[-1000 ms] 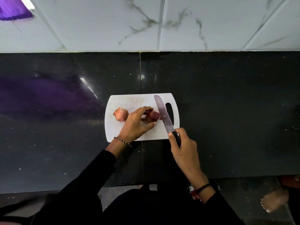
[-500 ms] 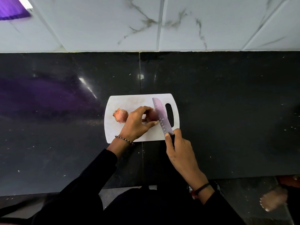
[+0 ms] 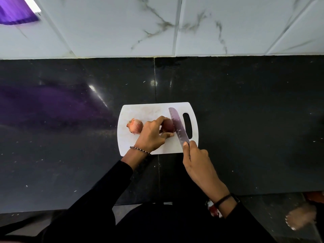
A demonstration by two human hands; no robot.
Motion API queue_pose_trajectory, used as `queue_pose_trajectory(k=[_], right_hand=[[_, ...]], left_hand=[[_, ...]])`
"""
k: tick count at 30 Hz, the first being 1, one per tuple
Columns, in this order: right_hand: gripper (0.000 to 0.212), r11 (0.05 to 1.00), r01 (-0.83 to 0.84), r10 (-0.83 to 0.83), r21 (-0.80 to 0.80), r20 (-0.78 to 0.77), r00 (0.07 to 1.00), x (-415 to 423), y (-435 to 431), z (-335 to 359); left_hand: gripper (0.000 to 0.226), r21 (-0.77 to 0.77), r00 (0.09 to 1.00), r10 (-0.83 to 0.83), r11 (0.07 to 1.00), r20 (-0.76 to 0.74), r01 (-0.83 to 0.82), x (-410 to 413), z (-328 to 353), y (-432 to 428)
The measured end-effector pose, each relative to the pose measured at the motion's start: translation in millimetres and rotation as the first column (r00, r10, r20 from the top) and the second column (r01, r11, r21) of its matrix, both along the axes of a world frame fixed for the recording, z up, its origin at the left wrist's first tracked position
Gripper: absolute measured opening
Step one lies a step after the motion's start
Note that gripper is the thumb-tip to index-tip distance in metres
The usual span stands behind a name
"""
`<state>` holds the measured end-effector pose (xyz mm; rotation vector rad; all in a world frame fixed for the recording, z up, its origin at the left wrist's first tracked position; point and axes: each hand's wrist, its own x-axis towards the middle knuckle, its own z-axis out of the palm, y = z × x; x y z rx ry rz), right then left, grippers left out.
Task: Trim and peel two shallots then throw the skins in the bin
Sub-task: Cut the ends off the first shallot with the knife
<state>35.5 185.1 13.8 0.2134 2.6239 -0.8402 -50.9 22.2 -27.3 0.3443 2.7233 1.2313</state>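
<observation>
A white cutting board (image 3: 150,111) lies on the black counter. On it my left hand (image 3: 152,135) pinches a reddish shallot (image 3: 167,126) between fingers and thumb. My right hand (image 3: 196,160) grips the handle of a knife (image 3: 178,124), whose blade stands against the right end of that shallot. A second shallot (image 3: 135,126), still in its papery skin, lies loose on the board to the left of my left hand.
The black stone counter (image 3: 245,120) stretches wide to both sides of the board. A white marble-tiled wall (image 3: 157,25) rises behind it. A bare foot (image 3: 299,218) shows on the floor at the lower right. No bin is in view.
The knife blade has shifted left from the board's handle slot onto the right end of the held shallot. My right hand slid a little left and up. The left hand stayed put.
</observation>
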Motion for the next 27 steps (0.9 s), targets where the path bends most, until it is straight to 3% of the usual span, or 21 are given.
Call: queue_pose_trajectory(k=[16,20,27], right_hand=[[0.03,0.986,-0.075,0.078,0.152,-0.014,0.997,-20,-16,-4],[0.036,0.991,-0.05,0.052,0.124,-0.014,0.999,-36,-17,-6],[0.03,1.0,0.001,-0.001,-0.008,0.009,1.0,-52,-17,0]], left_hand=[[0.044,-0.051,0.998,-0.063,0.997,0.025,0.064,-9,6,1],[0.045,-0.081,0.997,-0.077,0.994,0.019,0.078,-11,4,1],[0.045,-0.131,0.995,-0.094,0.987,-0.011,0.092,-11,1,3]])
